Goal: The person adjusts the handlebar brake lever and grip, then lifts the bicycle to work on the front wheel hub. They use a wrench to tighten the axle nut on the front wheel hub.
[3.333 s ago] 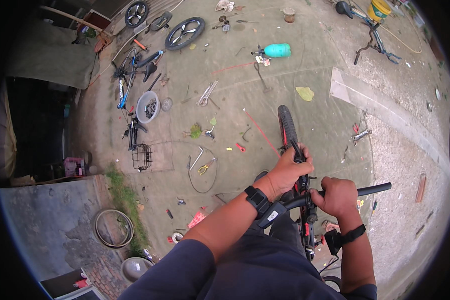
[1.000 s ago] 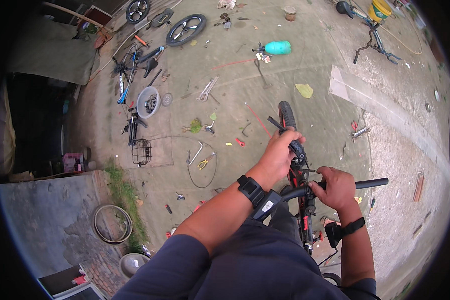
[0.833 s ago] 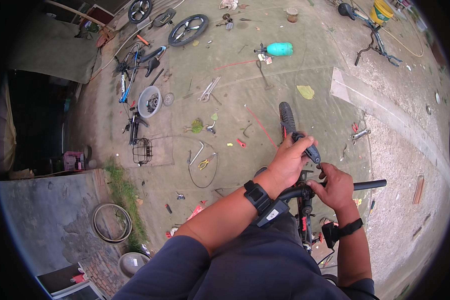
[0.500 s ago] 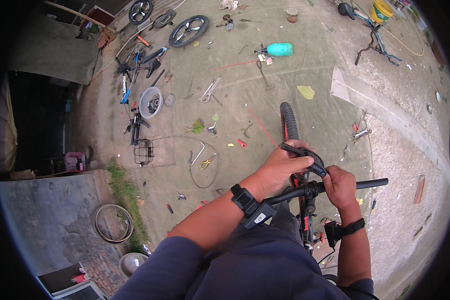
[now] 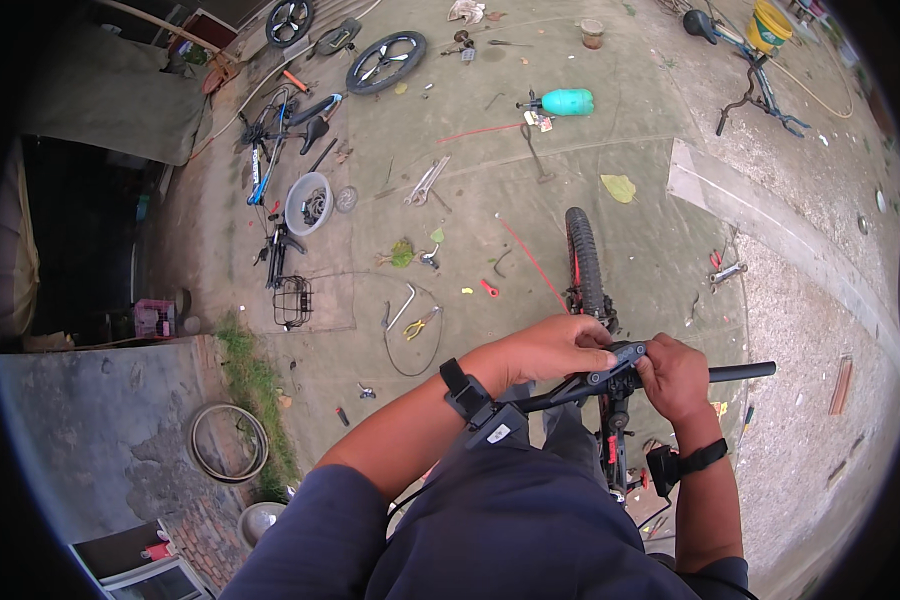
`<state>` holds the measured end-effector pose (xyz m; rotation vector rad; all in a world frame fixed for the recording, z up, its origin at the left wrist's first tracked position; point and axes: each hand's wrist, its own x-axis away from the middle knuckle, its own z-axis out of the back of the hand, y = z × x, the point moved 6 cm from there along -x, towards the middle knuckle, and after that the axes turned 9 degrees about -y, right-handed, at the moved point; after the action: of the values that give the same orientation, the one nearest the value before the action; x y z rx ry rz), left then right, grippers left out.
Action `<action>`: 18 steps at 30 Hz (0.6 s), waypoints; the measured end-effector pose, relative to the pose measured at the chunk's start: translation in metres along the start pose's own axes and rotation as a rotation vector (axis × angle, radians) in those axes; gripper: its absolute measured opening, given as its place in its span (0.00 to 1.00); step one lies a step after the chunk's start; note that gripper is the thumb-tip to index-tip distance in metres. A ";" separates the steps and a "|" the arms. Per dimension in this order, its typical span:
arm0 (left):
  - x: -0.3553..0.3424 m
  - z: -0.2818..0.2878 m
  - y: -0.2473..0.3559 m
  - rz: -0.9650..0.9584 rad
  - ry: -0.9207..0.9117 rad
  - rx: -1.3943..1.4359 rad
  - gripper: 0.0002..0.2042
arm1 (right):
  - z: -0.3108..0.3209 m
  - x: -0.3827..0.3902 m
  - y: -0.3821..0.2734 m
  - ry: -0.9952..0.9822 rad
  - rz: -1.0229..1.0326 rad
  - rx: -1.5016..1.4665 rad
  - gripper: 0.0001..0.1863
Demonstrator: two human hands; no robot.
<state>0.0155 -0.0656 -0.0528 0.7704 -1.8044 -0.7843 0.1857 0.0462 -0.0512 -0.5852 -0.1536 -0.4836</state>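
A dark grey folding multi-tool (image 5: 620, 362), long and flat with a round pivot at each end, lies between my hands just above the handlebar clamp. My left hand (image 5: 570, 347) pinches its left end between thumb and fingers. My right hand (image 5: 676, 378) has its thumb against the right end, fingers curled. The black handlebar (image 5: 742, 371) of a bicycle runs crosswise under both hands. Its knobbly front tire (image 5: 590, 265) points away from me. Whether a blade of the tool is folded out I cannot make out.
Tools lie about on the green ground sheet: wrenches (image 5: 427, 181), yellow-handled pliers (image 5: 422, 323) and a red-headed piece (image 5: 489, 289). A teal spray bottle (image 5: 567, 102), a tub of parts (image 5: 309, 204) and a loose wheel (image 5: 386, 62) are farther off. A concrete strip (image 5: 730, 195) borders the right.
The multi-tool has come down from above the front wheel and turned, its edge face with two pivots now showing. My left hand has lowered toward the handlebar with it.
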 end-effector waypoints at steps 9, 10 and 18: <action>0.035 0.013 0.022 0.111 0.267 -0.045 0.20 | 0.012 0.016 -0.004 -0.076 0.001 0.029 0.17; 0.036 0.012 0.028 0.114 0.274 -0.085 0.19 | 0.011 0.019 0.002 -0.103 0.003 0.058 0.17; 0.037 0.001 0.022 0.153 0.254 -0.306 0.18 | 0.001 0.031 0.003 -0.009 0.038 0.031 0.19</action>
<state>0.0000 -0.0818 -0.0164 0.4996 -1.4552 -0.7991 0.2144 0.0365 -0.0437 -0.5592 -0.1584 -0.4412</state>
